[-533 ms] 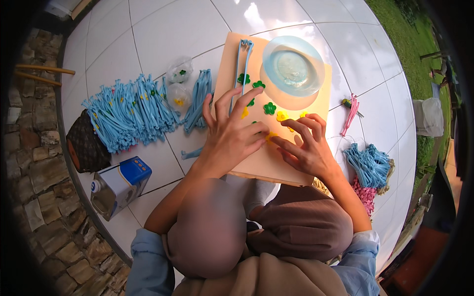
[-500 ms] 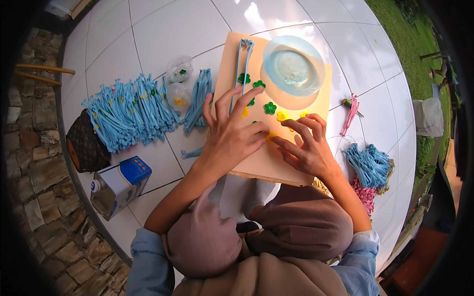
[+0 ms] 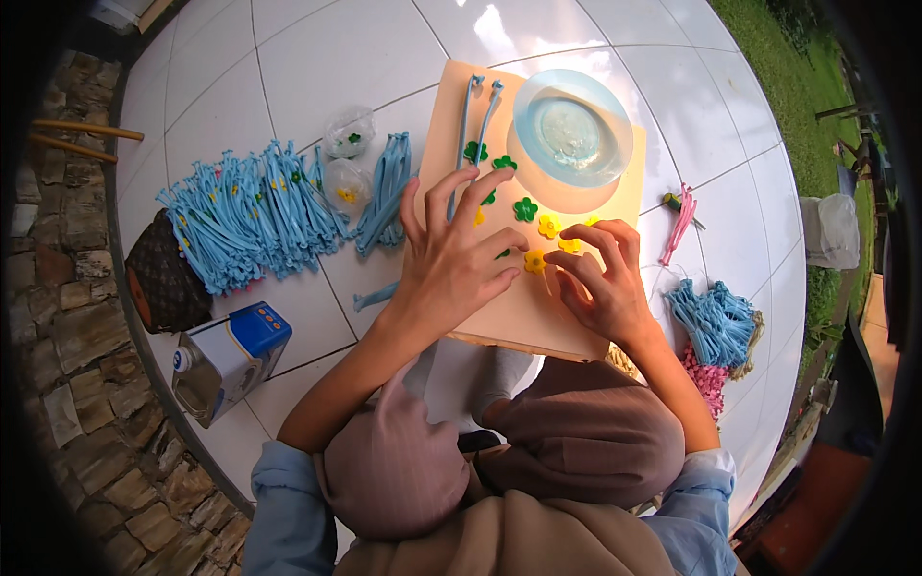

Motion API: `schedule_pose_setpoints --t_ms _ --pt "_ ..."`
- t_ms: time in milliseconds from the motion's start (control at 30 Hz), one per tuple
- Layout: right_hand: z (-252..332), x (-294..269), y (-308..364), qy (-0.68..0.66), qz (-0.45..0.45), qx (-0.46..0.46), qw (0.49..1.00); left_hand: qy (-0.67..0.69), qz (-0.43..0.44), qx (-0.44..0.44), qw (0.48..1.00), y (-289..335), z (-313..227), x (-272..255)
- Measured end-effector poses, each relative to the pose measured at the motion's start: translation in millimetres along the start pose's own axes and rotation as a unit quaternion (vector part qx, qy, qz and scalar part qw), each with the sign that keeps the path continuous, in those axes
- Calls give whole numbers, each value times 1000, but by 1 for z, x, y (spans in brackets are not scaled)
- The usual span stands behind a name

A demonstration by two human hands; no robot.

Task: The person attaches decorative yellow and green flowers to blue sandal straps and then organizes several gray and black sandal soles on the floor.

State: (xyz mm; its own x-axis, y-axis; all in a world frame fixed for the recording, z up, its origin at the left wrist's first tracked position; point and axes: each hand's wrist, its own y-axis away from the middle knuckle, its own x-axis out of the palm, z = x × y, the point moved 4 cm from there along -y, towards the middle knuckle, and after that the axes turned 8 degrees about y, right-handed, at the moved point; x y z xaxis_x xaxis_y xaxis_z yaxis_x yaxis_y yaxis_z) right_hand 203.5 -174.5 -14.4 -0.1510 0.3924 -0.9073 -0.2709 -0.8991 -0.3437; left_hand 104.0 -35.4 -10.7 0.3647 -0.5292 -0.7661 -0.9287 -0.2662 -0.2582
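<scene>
My left hand [image 3: 459,254] hovers over the left half of a tan board [image 3: 533,322], its fingers spread and nothing held. Two thin light-blue strips [image 3: 489,115] run up the board beyond it, and green flower pieces [image 3: 504,164] lie by its fingertips. Near its index finger is a yellow flower piece [image 3: 535,261]. At the right side of the board, my right hand [image 3: 610,288] has bent fingers held apart, with nothing seen in them. Its fingertips are close to another yellow flower piece [image 3: 570,246]. One more green flower piece [image 3: 525,209] lies between the hands.
A translucent bluish dish [image 3: 571,130] stands at the board's far right. Left on the tiles are a pile of blue strips [image 3: 254,221], clear bags [image 3: 348,132], a metal can [image 3: 233,360] and a brown pouch [image 3: 168,274]. Blue and pink bundles [image 3: 715,322] lie at right.
My hands have moved slightly apart, the right one shifting right and exposing the yellow flower piece between them. The far ends of the two blue strips, together before, are now separated.
</scene>
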Motion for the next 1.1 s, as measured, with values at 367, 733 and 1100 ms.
schedule_pose_setpoints --t_ms 367,733,1100 --pt "-2 -4 -4 -42 -16 34 998 -5 -14 15 1000 -4 -2 6" --pt "10 -3 -9 -23 55 17 998 37 -28 -40 998 6 2 -11" --pt "27 -49 -15 -53 27 27 998 60 -77 -130 987 42 56 -12"
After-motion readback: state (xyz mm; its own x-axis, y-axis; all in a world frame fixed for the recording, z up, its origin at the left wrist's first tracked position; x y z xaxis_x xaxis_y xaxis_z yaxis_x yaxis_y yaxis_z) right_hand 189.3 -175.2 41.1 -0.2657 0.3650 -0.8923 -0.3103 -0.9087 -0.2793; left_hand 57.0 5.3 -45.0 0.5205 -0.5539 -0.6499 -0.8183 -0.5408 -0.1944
